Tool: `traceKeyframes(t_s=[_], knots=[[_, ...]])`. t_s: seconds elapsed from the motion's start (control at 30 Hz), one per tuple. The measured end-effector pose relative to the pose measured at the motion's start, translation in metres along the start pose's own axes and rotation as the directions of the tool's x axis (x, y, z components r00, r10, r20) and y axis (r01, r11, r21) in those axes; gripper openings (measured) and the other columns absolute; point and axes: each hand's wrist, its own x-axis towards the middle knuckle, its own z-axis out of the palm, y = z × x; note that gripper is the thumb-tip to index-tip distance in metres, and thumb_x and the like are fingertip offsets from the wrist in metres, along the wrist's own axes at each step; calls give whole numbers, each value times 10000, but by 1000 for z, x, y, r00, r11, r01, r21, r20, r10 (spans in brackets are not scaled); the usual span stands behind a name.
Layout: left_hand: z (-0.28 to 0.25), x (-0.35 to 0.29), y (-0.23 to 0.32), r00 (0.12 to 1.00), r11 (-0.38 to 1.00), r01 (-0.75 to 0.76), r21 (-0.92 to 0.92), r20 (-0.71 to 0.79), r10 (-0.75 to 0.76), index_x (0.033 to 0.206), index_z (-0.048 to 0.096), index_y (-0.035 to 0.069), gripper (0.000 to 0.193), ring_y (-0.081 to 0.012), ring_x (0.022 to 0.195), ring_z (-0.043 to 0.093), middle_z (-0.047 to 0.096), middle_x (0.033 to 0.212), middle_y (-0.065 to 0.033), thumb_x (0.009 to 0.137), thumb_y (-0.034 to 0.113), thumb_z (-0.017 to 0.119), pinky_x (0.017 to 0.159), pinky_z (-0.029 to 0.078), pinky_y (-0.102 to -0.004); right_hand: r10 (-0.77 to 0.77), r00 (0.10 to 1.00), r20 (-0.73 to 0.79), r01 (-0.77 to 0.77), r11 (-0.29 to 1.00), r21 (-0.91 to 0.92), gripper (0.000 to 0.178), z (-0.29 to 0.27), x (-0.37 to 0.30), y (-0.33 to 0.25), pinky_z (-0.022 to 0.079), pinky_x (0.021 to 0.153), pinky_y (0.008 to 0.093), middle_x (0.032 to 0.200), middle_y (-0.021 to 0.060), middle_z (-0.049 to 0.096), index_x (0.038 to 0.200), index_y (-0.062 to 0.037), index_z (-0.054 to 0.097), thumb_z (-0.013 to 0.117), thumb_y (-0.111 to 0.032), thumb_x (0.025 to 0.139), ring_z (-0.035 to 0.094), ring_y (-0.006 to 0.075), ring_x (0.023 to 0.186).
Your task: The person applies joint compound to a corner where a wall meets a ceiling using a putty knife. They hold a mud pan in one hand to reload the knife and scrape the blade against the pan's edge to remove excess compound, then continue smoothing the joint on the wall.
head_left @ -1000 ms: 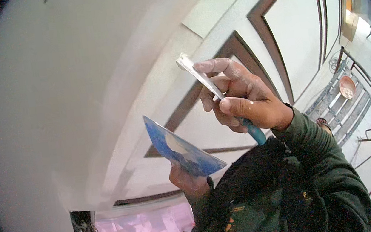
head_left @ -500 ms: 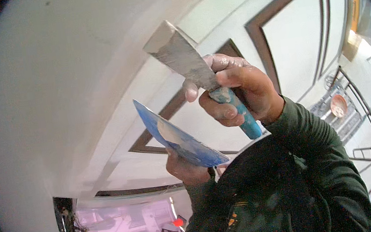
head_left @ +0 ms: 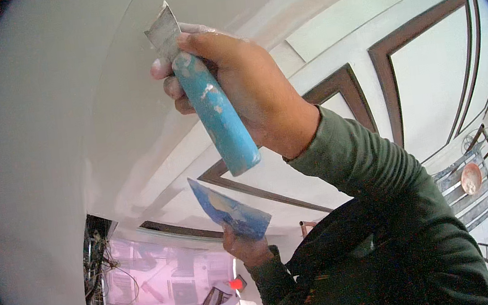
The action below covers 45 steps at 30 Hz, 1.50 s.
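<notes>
Head view: right hand (head_left: 250, 81) clamped on putty knife (head_left: 203, 96), blade (head_left: 164, 32) above the grip, handle (head_left: 228, 136) below, seemingly for steering; left hand (head_left: 247, 251), lower, closed on blue plate (head_left: 236, 214) by its lower edge, probably leaving its face free

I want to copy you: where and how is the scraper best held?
Probably by its thick, rounded blue handle, from the lower right, as the right hand does: the handle slants down that way, while the flat blade points up.
</notes>
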Motion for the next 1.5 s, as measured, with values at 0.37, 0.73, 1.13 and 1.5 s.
traceKeyframes(t_s=[0.37, 0.73, 1.13, 1.5], knots=[[5, 13, -1, 995, 997, -47, -63, -89, 41, 1280, 497, 14, 508, -298, 1107, 561, 586, 1205, -130, 822, 185, 636, 970, 447, -457, -268, 963, 12, 258, 915, -310, 314, -16, 21, 6, 481, 586, 301, 810, 105, 617, 1146, 25, 567, 574, -157, 890, 582, 174, 665], [20, 33, -2, 999, 973, 35, -227, 2, -35, 1198, 525, -38, 367, -314, 1066, 587, 601, 1156, -177, 885, 142, 589, 899, 509, -440, -461, 693, 554, 474, -288, -832, 346, -48, 46, -5, 491, 641, 438, 773, 133, 567, 1083, -72, 621, 673, -178, 758, 590, 318, 749], [26, 55, -12, 992, 972, 117, -205, 70, -105, 1232, 514, -23, 382, -281, 1020, 606, 611, 1125, -166, 919, 188, 569, 868, 514, -433, -400, 684, 610, 419, -469, -777, 276, -40, 54, -16, 525, 617, 430, 771, 154, 610, 1023, -19, 611, 607, -113, 764, 625, 340, 748], [22, 55, -17, 960, 951, 217, -220, 227, -167, 1238, 527, -17, 377, -281, 1036, 623, 632, 1132, -156, 925, 193, 546, 898, 516, -418, -240, 608, 756, 493, -633, -597, 82, -22, 48, -24, 513, 666, 385, 780, 86, 625, 814, -82, 610, 612, -127, 746, 634, 276, 777]])
